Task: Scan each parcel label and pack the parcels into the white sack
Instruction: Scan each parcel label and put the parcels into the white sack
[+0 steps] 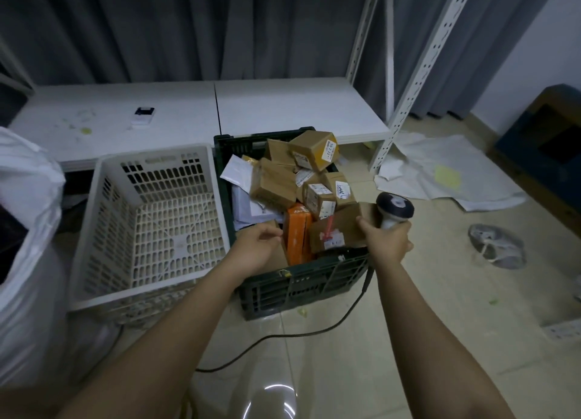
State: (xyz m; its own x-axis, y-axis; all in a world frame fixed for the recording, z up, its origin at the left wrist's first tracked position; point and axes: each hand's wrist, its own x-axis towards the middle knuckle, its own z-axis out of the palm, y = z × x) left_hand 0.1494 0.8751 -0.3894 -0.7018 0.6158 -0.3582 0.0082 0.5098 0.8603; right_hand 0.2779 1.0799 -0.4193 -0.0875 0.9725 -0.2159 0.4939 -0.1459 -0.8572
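A dark green crate on the floor is piled with brown cardboard parcels and white mailers. An orange parcel stands upright at its near side, with a brown labelled box to its right. My left hand reaches over the crate's near left corner. Its fingers are loosely curled and their tips are at the orange parcel's left edge. My right hand grips the handle of a barcode scanner above the crate's right side. The white sack stands at the far left, partly cut off.
A white slotted basket stands between the sack and the crate. The scanner's black cable runs across the tiled floor. A low white table carries a small device. White shelf uprights, crumpled white sheets and a shoe are to the right.
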